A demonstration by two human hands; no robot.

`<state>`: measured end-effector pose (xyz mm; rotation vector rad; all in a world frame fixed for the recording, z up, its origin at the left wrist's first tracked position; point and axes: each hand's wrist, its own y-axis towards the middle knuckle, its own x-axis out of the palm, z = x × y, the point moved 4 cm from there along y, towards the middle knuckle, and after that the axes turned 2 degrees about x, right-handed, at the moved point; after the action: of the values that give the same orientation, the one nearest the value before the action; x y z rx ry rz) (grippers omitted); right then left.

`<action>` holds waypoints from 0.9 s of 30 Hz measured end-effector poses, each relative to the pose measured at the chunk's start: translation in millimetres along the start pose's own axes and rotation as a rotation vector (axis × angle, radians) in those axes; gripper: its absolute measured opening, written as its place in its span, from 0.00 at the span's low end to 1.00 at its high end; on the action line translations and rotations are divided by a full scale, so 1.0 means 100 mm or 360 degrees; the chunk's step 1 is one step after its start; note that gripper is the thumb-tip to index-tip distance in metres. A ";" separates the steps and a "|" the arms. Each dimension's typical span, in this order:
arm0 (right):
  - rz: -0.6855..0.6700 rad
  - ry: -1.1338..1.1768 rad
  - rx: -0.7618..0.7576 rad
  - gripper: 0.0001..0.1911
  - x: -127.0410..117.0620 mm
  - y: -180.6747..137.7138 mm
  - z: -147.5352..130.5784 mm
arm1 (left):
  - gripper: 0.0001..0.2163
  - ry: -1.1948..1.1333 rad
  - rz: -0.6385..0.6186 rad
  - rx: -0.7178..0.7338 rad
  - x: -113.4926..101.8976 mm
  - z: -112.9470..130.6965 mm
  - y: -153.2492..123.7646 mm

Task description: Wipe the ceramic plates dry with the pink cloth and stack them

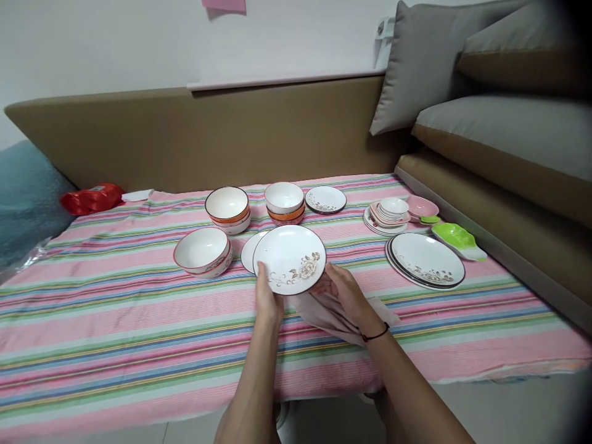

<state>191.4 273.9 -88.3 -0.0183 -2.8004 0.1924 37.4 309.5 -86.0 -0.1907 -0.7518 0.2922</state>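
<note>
A white plate (282, 253) with a dark rim and a brown flower print is held up, tilted toward me. My left hand (268, 296) grips its lower left edge, the thumb lying over the rim. At the right edge is my right hand (345, 290), its thumb against the rim and its fingers partly behind the plate. Beneath that hand a greyish-pink cloth (328, 317) lies crumpled; whether the fingers touch it I cannot tell. Another white plate (248, 251) rests behind the held one, mostly hidden by it.
Stacked bowls (201, 250) stand on the striped cloth (139, 320), with more bowls (227, 206) and bowls (284, 200) behind. Flowered plates (326, 199) sit at the back. Large plates (425, 259), small dishes (393, 209) and a green dish (456, 239) lie at right, near cushions (504, 135).
</note>
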 end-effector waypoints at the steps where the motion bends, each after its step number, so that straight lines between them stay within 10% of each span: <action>1: 0.0023 -0.0099 -0.0015 0.23 -0.01 -0.02 -0.01 | 0.21 -0.0018 0.0048 0.0084 -0.04 0.04 0.04; 5: 0.0158 -0.0832 -0.0266 0.14 0.00 -0.11 -0.02 | 0.21 0.0102 0.0218 0.0338 -0.26 0.23 0.23; 10: -0.0194 -0.1893 -0.0787 0.03 0.37 -0.26 0.17 | 0.23 0.0017 0.0205 0.0467 -0.35 0.34 0.27; 14: -0.0157 -0.2357 -0.0758 0.07 0.56 -0.26 0.34 | 0.24 -0.0015 0.0200 0.0503 -0.34 0.40 0.22; 23: 0.0141 -0.1641 -0.0400 0.14 0.24 -0.03 0.24 | 0.22 -0.0072 0.0167 0.0521 -0.31 0.53 0.13; 27: 0.0535 -0.0184 -0.0151 0.13 -0.26 0.03 -0.01 | 0.18 0.0051 0.0078 0.0365 -0.35 0.45 0.15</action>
<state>215.8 275.8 -96.4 -0.5175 -2.9008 0.1429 -21.1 315.0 -80.2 0.0032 -0.6766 0.4181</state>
